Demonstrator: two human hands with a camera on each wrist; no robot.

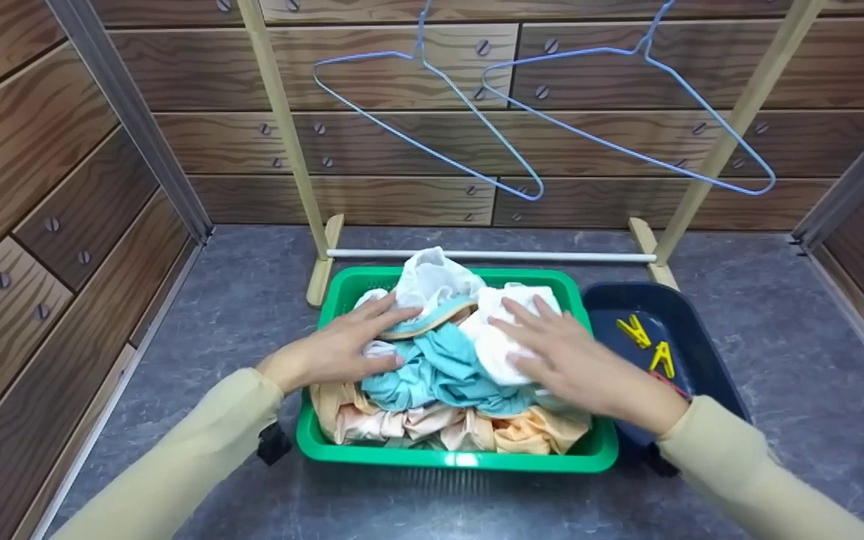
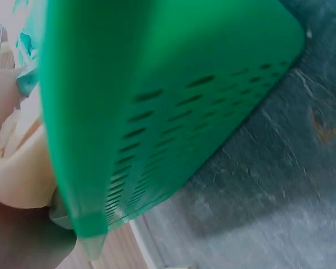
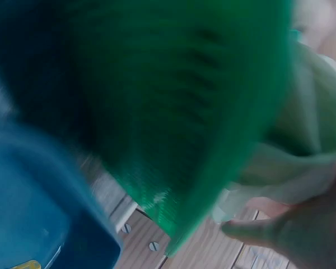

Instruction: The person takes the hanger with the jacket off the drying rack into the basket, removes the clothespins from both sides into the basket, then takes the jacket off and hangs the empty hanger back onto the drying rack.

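Note:
A green basket (image 1: 447, 459) full of crumpled clothes stands in front of me. My left hand (image 1: 342, 346) rests on the left of the pile, fingers spread, beside a teal garment (image 1: 432, 367) and a teal-and-tan edge of cloth. Over a white cloth (image 1: 499, 345) on the right lies my right hand (image 1: 567, 356), its fingers stretched out. Sheer white fabric (image 1: 436, 279) sticks up at the back of the pile. Peach and pale pink clothes (image 1: 537, 431) line the front. In the left wrist view the basket's slotted wall (image 2: 173, 112) covers most of the frame.
A dark blue tray (image 1: 691, 315) right of the basket holds yellow clothespins (image 1: 633, 331) and something red. Behind stands a wooden rack (image 1: 282, 112) with a white lower bar (image 1: 492, 256). Two blue hangers (image 1: 432, 154) hang above, before wood-patterned walls.

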